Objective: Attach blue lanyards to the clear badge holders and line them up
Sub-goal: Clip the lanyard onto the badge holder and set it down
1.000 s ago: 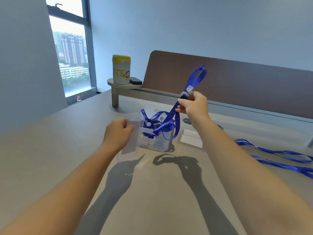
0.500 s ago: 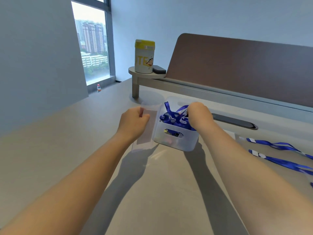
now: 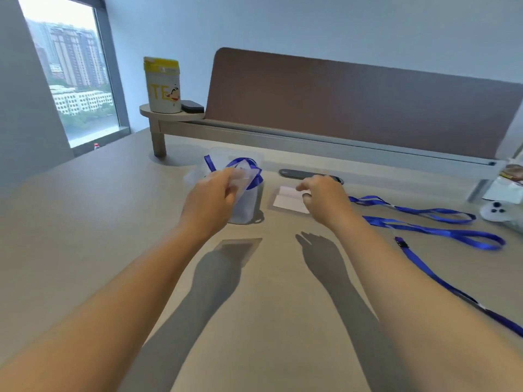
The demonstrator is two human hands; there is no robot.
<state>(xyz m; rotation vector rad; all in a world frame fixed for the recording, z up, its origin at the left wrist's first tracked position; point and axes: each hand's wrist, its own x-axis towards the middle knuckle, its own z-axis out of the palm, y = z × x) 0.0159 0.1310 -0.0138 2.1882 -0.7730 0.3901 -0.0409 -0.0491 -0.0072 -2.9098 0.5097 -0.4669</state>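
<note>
My left hand (image 3: 209, 199) grips a clear badge holder (image 3: 244, 176) and holds it tilted over a small clear bin (image 3: 247, 207). Blue lanyards (image 3: 243, 162) stick out of the bin behind the holder. My right hand (image 3: 322, 196) hovers to the right of the bin, fingers loosely curled and holding nothing. Its fingertips are at the edge of a second badge holder (image 3: 287, 200) lying flat on the table. Three more blue lanyards lie stretched out on the right: one far (image 3: 410, 209), one in the middle (image 3: 441, 230), one near with a black buckle (image 3: 441, 281).
A yellow-lidded can (image 3: 162, 86) and a black object (image 3: 192, 106) stand on a small raised shelf at the back left. A brown divider panel (image 3: 353, 103) runs along the back. A dark cable slot (image 3: 294, 173) lies beyond the holders. A white controller (image 3: 495, 212) sits far right.
My right hand lowered the lifted lanyard into the bin, let it go, then moved right to the flat badge holder. My left hand raised its holder over the bin.
</note>
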